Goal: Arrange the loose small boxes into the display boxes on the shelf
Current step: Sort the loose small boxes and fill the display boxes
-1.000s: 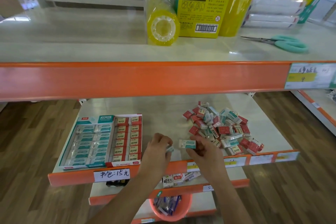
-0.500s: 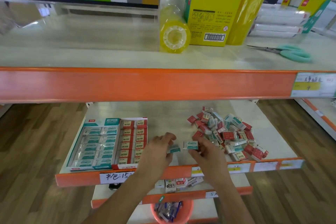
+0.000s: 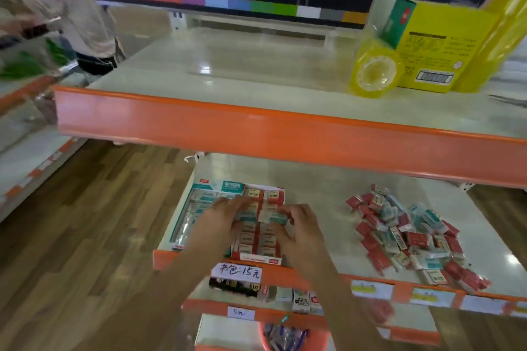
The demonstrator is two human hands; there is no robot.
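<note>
Two display boxes stand side by side on the middle shelf: a teal display box (image 3: 199, 194) on the left and a red display box (image 3: 275, 192) on the right, both packed with rows of small boxes. My left hand (image 3: 221, 222) hovers over the seam between them and holds a small teal box (image 3: 245, 215). My right hand (image 3: 299, 234) is over the red display box and pinches another small teal box (image 3: 276, 218). A heap of loose red and teal small boxes (image 3: 407, 234) lies to the right on the same shelf.
The upper shelf's orange rail (image 3: 285, 134) overhangs the work area, with yellow tape rolls (image 3: 373, 71) and a yellow carton (image 3: 430, 51) on top. A person (image 3: 71, 14) stands at far left. Lower shelves hold packets (image 3: 302, 300) and an orange basket (image 3: 293, 338).
Both hands have carried their small teal boxes left, from the shelf's front middle to above the display boxes. The view has swung left and is blurred.
</note>
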